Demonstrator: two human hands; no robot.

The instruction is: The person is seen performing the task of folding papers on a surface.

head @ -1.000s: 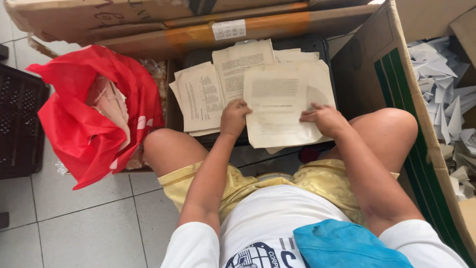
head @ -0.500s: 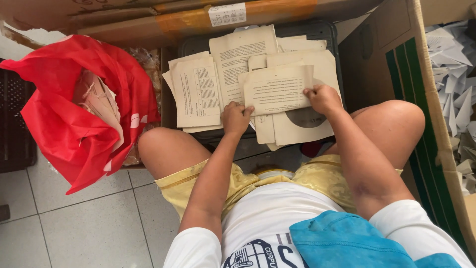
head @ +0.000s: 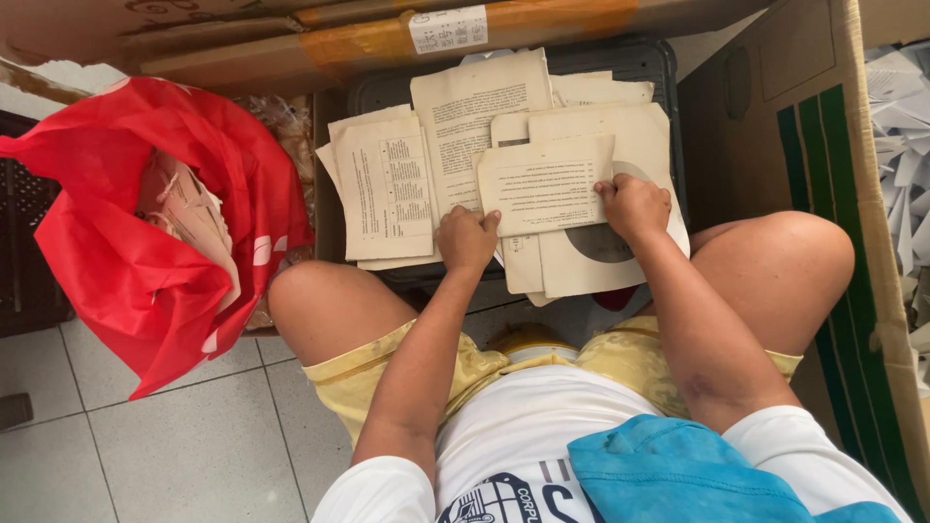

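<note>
Left hand (head: pixel 467 238) rests knuckles-up with fingers curled at the lower left corner of a folded, yellowed printed sheet (head: pixel 545 184), and right hand (head: pixel 635 205) pinches its lower right corner; the sheet lies matte and rectangular on loose paper sheets (head: pixel 387 184) fanned over a dark plastic crate (head: pixel 647 66). Whether the left fingers actually grip the paper cannot be told. Crinkled glossy red plastic bag (head: pixel 126 261) to the left holds partly hidden papers; a cardboard box (head: pixel 775 107) is cut off at right.
</note>
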